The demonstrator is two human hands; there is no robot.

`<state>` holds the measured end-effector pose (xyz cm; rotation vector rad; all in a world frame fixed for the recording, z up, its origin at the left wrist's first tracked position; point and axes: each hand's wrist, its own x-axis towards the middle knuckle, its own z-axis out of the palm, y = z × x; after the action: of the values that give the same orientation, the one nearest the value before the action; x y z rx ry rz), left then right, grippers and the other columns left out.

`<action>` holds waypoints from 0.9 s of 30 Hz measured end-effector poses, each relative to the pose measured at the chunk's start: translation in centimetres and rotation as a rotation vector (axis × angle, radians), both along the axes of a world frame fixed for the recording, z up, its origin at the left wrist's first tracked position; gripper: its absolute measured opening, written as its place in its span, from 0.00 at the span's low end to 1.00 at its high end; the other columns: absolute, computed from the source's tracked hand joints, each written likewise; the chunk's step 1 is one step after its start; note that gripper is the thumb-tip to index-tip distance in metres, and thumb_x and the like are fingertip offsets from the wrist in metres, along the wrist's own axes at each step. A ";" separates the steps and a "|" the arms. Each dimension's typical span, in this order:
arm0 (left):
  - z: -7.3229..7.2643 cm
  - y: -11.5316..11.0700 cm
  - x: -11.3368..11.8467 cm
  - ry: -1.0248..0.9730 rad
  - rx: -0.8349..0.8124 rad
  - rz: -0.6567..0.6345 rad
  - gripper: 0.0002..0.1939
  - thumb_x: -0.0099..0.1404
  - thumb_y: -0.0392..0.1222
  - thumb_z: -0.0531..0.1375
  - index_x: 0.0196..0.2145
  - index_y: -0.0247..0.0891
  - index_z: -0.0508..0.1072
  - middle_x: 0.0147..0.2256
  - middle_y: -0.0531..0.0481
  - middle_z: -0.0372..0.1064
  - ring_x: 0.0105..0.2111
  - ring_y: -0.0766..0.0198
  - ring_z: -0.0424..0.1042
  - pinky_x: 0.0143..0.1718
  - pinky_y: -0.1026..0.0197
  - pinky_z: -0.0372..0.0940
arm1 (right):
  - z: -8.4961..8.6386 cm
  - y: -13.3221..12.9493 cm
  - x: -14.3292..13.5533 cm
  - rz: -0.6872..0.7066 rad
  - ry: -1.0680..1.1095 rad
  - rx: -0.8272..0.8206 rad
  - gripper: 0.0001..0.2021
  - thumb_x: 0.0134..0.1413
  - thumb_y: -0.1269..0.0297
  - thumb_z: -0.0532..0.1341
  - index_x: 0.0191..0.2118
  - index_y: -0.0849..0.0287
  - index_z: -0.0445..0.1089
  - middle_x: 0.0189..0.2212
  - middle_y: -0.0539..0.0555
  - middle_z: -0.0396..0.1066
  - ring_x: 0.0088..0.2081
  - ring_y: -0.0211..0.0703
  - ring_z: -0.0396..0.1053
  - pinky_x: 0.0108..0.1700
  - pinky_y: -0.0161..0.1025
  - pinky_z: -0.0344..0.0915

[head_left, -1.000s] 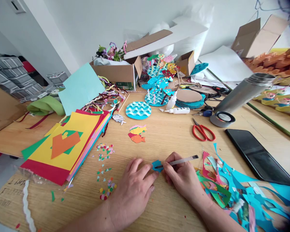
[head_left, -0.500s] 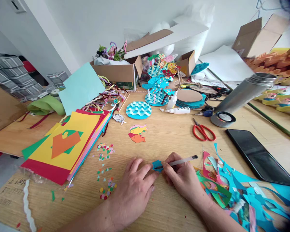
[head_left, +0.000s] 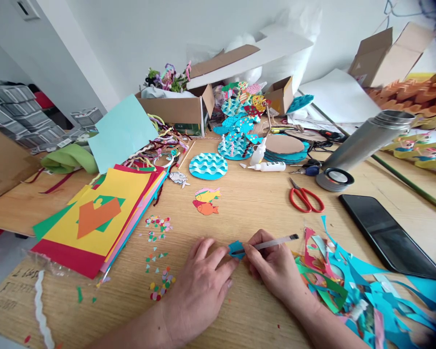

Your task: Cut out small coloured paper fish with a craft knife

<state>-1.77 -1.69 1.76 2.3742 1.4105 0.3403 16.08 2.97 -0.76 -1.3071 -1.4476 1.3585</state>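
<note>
A small blue paper cut-out [head_left: 236, 248] lies on the table between my hands, its outline partly covered by fingers. The fingers of my left hand [head_left: 207, 276] are spread out flat, and the fingertips press on the cut-out's left edge. My right hand [head_left: 272, 264] is closed around a slim pen [head_left: 276, 241] with a dark end, its tip down on the blue paper. Beyond the hands lie several paper fish [head_left: 207, 209] in orange, yellow, red and pink. Small coloured paper dots and triangles [head_left: 162, 286] are scattered to the left of my left hand.
Red-handled scissors [head_left: 306, 199], a black phone [head_left: 388, 232] and a heap of paper scraps [head_left: 359, 291] are on the right. A stack of coloured paper [head_left: 127, 194] lies left. A wavy blue disc [head_left: 208, 166], glue bottle [head_left: 271, 166] and steel flask [head_left: 366, 140] stand farther back.
Almost nothing differs. The pen's dark upper end has shifted very slightly, while both hands and the blue cut-out keep their places.
</note>
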 end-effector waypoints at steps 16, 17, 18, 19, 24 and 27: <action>0.1 0.0 0.1 -0.002 0.011 -0.006 0.20 0.68 0.35 0.59 0.57 0.49 0.66 0.51 0.53 0.64 0.56 0.52 0.55 0.61 0.44 0.54 | -0.3 0.3 -0.2 -0.068 0.014 -0.057 0.14 0.54 0.51 0.61 0.28 0.55 0.62 0.13 0.45 0.64 0.14 0.36 0.61 0.17 0.31 0.56; 0.1 0.0 0.1 0.000 0.011 -0.006 0.20 0.68 0.35 0.59 0.57 0.49 0.66 0.51 0.53 0.64 0.56 0.52 0.55 0.61 0.44 0.54 | -0.3 0.3 -0.2 -0.068 0.016 -0.057 0.14 0.54 0.51 0.62 0.28 0.55 0.62 0.13 0.44 0.64 0.14 0.36 0.61 0.17 0.31 0.56; 0.1 0.0 0.1 0.002 0.013 -0.005 0.21 0.68 0.35 0.59 0.56 0.49 0.66 0.51 0.53 0.64 0.56 0.52 0.55 0.61 0.44 0.54 | -0.3 0.3 -0.2 -0.068 0.018 -0.057 0.14 0.54 0.51 0.62 0.28 0.55 0.62 0.13 0.44 0.64 0.14 0.36 0.61 0.17 0.31 0.56; 0.0 0.0 0.0 0.004 0.016 -0.003 0.20 0.68 0.35 0.59 0.56 0.49 0.66 0.51 0.53 0.64 0.56 0.52 0.55 0.61 0.44 0.54 | -0.3 0.3 -0.2 -0.067 0.020 -0.059 0.14 0.54 0.51 0.62 0.28 0.55 0.62 0.13 0.44 0.64 0.14 0.36 0.61 0.17 0.31 0.56; -0.1 -0.1 0.0 0.017 0.028 -0.004 0.20 0.67 0.36 0.59 0.55 0.48 0.67 0.51 0.52 0.64 0.56 0.52 0.55 0.61 0.43 0.55 | -0.3 0.3 -0.2 -0.056 0.017 -0.069 0.14 0.55 0.51 0.61 0.29 0.55 0.62 0.13 0.45 0.64 0.14 0.35 0.61 0.17 0.30 0.56; 0.0 -0.1 0.0 0.021 0.024 0.000 0.19 0.68 0.36 0.59 0.55 0.48 0.67 0.51 0.52 0.64 0.56 0.52 0.55 0.61 0.43 0.55 | -0.2 0.3 -0.2 -0.061 0.011 -0.081 0.14 0.54 0.51 0.61 0.29 0.55 0.62 0.13 0.45 0.64 0.14 0.36 0.61 0.17 0.31 0.56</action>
<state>-1.77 -1.75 1.77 2.4029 1.4235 0.3354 15.92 3.24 -0.99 -1.3821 -1.3473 1.3948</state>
